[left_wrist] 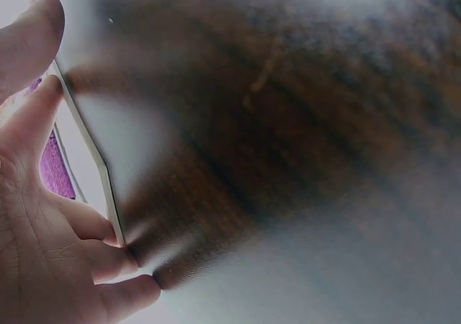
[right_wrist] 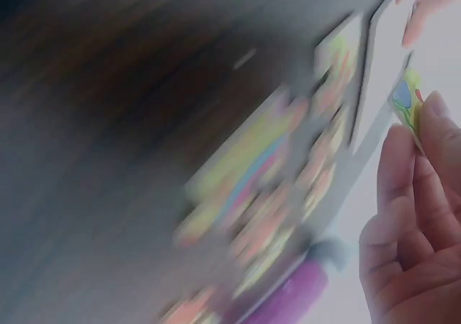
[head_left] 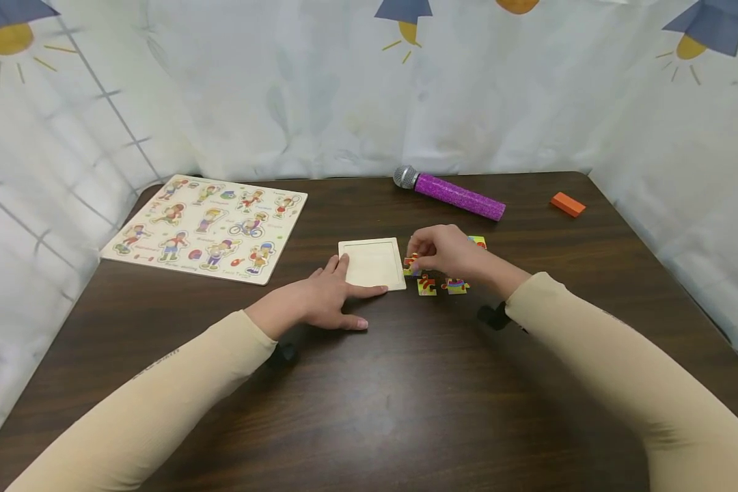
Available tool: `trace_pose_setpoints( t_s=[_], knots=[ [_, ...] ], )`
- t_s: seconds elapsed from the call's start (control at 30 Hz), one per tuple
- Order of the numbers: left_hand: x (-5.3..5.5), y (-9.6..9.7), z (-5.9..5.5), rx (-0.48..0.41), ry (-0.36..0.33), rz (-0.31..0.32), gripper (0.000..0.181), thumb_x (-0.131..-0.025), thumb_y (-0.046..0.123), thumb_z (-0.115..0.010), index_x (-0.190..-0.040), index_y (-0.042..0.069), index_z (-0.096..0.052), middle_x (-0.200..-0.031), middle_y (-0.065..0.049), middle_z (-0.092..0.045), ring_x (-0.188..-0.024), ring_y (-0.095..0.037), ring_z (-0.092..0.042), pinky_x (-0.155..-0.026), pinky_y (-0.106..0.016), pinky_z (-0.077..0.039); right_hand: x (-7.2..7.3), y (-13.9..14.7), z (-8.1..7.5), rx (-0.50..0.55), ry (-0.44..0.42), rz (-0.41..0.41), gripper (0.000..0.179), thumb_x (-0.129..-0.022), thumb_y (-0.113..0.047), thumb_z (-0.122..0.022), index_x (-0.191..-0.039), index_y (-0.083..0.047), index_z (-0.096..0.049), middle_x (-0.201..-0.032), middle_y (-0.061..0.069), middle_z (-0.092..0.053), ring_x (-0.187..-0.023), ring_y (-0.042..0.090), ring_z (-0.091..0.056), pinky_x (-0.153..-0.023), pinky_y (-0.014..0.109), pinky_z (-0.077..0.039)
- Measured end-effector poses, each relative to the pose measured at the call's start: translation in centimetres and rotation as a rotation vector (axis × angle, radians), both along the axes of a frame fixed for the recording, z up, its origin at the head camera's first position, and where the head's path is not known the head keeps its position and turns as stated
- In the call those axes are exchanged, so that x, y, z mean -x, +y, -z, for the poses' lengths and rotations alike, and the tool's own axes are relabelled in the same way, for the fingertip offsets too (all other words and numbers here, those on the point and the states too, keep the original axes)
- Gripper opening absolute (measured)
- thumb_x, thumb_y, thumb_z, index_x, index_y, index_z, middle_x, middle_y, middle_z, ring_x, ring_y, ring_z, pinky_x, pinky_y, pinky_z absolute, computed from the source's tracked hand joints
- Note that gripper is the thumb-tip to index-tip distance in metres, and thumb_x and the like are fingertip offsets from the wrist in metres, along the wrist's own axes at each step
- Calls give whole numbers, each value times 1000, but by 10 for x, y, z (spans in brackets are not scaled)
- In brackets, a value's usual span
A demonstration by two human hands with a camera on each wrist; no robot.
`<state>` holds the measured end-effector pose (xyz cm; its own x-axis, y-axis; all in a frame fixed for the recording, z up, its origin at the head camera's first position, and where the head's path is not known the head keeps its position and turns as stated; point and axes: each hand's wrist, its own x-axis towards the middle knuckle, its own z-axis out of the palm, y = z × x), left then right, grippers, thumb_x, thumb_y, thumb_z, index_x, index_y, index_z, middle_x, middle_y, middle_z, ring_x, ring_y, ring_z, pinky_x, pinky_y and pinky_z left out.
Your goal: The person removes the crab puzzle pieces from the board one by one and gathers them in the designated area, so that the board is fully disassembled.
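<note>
A square pale wooden puzzle tray with a raised rim lies on the table, its bare bottom showing. My left hand rests with spread, straight fingers at the tray's left and near edges. In the left wrist view, the fingertips touch the tray's edge. Right of the tray, my right hand pinches a jigsaw piece, printed with a blue shape on yellow-green, between thumb and fingers. Several colourful jigsaw pieces lie beneath and beside that hand, including a red-and-yellow one and a striped one.
A wooden board with printed sports figures lies at the back left. Behind the right hand is a purple glitter microphone. An orange block sits at the far right, and a white patterned curtain hangs behind the table.
</note>
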<state>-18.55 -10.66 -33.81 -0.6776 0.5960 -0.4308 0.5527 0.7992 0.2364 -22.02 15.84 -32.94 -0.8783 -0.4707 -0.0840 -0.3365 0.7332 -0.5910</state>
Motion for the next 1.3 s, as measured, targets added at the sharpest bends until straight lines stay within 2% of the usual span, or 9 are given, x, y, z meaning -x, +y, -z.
trace_pose_setpoints(
  t_s=[0.17,0.33,0.53,0.8,1.1,1.3],
  knots=[
    [-1,-1,0,-4,9,12,69,-97,56,-63,-157,49,-31,-166,-37,2,-156,-53,-1,-121,-66,-22,-7,44,-2,-24,26,55,12,-93,-15,-77,-103,-9,-72,-88,5,-71,-76,17,-61,-70,32,-50],
    [0,-2,1,-1,1,10,69,-97,57,-62,-157,50,-30,-166,-36,3,-156,-52,0,-122,-66,-21,-15,87,-3,-72,44,142,19,-94,-14,-76,-110,-6,-72,-93,8,-71,-82,20,-63,-72,33,-51],
    [0,-2,1,0,4,11,70,-96,58,-62,-158,48,-31,-166,-37,2,-156,-53,-3,-121,-66,-22,-23,118,-4,-101,28,220,18,-93,-15,-77,-106,-5,-68,-95,9,-72,-86,22,-63,-72,34,-49],
    [0,-1,0,-1,9,13,69,-97,57,-62,-158,48,-31,-166,-37,1,-156,-52,-3,-121,-66,-22,-28,129,6,-105,-15,209,17,-92,-14,-77,-103,-5,-66,-90,5,-72,-81,19,-62,-72,32,-49],
    [0,-1,1,-2,9,10,69,-97,58,-62,-157,49,-31,-166,-37,1,-156,-51,-4,-121,-66,-23,-28,119,13,-82,-22,165,18,-92,-17,-77,-100,-6,-65,-87,4,-72,-77,16,-61,-69,31,-48],
    [0,-1,0,-3,4,0,69,-96,58,-62,-157,49,-31,-166,-36,2,-156,-52,-3,-121,-66,-22,-28,116,15,-111,-16,164,17,-92,-16,-77,-99,-6,-66,-86,5,-69,-77,16,-58,-68,31,-47]
  ],
)
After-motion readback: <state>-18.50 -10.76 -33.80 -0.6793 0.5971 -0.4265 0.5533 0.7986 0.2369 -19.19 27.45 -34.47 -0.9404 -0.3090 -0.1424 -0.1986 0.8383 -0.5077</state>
